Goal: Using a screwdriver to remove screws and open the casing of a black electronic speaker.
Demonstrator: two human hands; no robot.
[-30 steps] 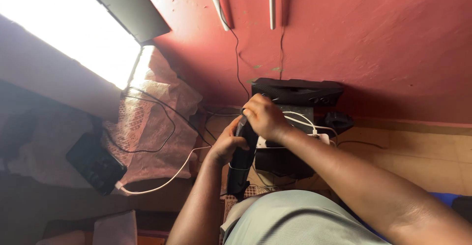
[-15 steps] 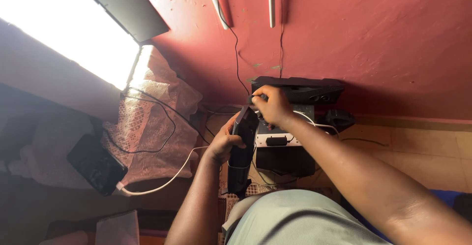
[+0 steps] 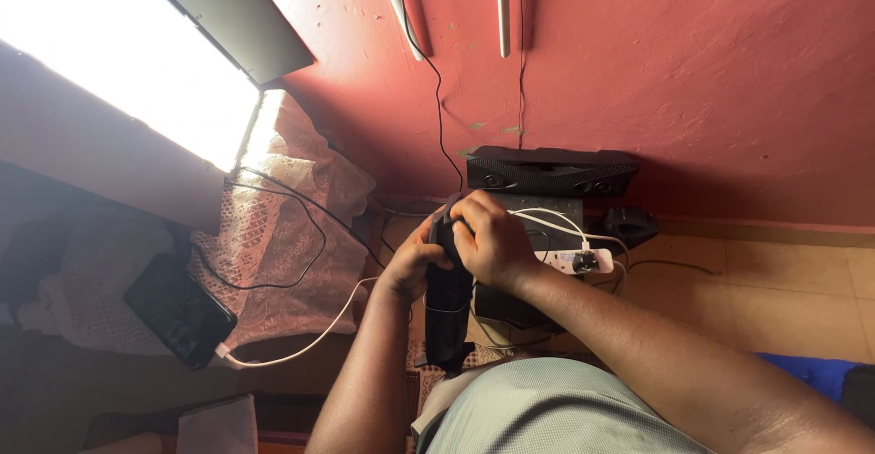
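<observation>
Both my hands hold a long black device (image 3: pixel 447 313) upright in front of me, just above my lap. My left hand (image 3: pixel 415 258) grips its left side near the top. My right hand (image 3: pixel 488 235) wraps over its top end from the right. Behind the hands lies a white power strip (image 3: pixel 583 260) with white cables plugged in, on a dark box. A black speaker bar (image 3: pixel 551 171) stands against the red wall (image 3: pixel 693 98) beyond it.
A black phone (image 3: pixel 178 310) lies at the left on a lace cloth (image 3: pixel 283 226), with a white cable running to it. A bright window (image 3: pixel 118 62) is at upper left. Black wires hang down the wall. A small black object (image 3: pixel 631 224) sits right of the box.
My right hand came back from the speaker bar and closed over the top of the black device. The power strip has shifted to the right.
</observation>
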